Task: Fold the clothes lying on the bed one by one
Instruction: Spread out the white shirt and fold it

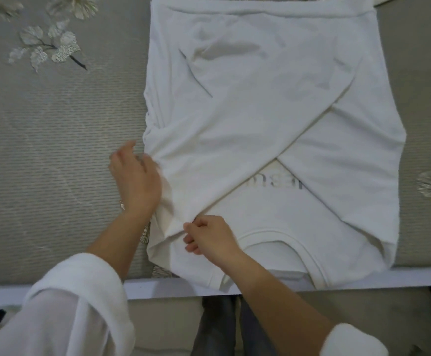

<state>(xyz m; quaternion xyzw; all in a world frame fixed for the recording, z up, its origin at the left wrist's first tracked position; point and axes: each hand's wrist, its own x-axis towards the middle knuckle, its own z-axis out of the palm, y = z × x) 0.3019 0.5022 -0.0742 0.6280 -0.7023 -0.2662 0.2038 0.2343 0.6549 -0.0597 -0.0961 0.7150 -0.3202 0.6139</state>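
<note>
Right hand point(210, 236) pinches sweatshirt point(247, 111) shoulder; left hand point(136, 181) grips edge.

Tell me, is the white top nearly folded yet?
Roughly halfway. Done: both long sleeves lie crossed over the white long-sleeved sweatshirt on the grey patterned bedspread. In hand: the left hand and right hand grip one side edge near the shoulder. Left: probably folding the sides in, then the body in half.
</note>
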